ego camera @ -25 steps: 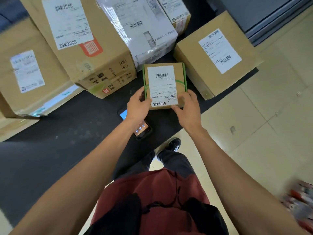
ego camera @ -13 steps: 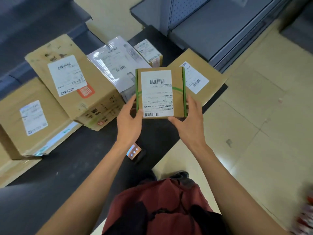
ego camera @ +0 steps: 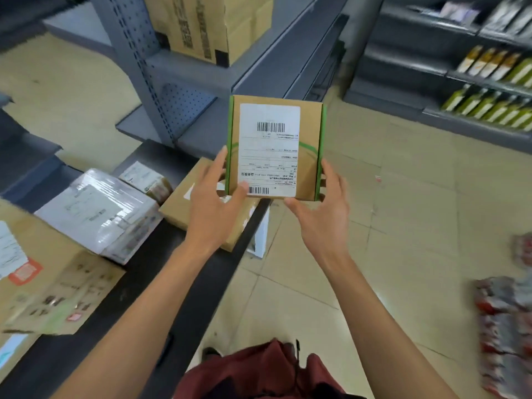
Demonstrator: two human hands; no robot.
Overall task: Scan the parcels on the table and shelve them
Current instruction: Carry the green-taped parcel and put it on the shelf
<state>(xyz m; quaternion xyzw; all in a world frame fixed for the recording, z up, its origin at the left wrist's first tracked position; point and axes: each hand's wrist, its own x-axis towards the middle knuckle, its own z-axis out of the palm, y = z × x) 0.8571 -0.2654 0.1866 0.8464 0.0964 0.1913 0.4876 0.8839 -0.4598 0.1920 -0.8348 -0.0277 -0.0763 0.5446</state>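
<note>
A small brown parcel [ego camera: 275, 148] with green edges and a white barcode label is held up in the air, past the table's right edge. My left hand [ego camera: 214, 197] grips its lower left side, thumb on the label. My right hand [ego camera: 322, 208] grips its lower right corner. On the black table [ego camera: 161, 286] below lie other parcels: a flat brown box [ego camera: 184, 205], a plastic-wrapped white parcel [ego camera: 98, 214], a tiny box [ego camera: 145, 178] and a large carton [ego camera: 49, 286]. A grey metal shelf unit [ego camera: 201, 70] stands just beyond.
A large carton [ego camera: 207, 24] sits on the grey shelf. Shelves with bottles [ego camera: 495, 87] run along the right. Packaged goods [ego camera: 506, 326] lie on the tiled floor at the right. Open floor lies between the table and those shelves.
Both hands have lifted the small parcel off the table and carried it up and to the right. The view has swung toward the grey shelf unit.
</note>
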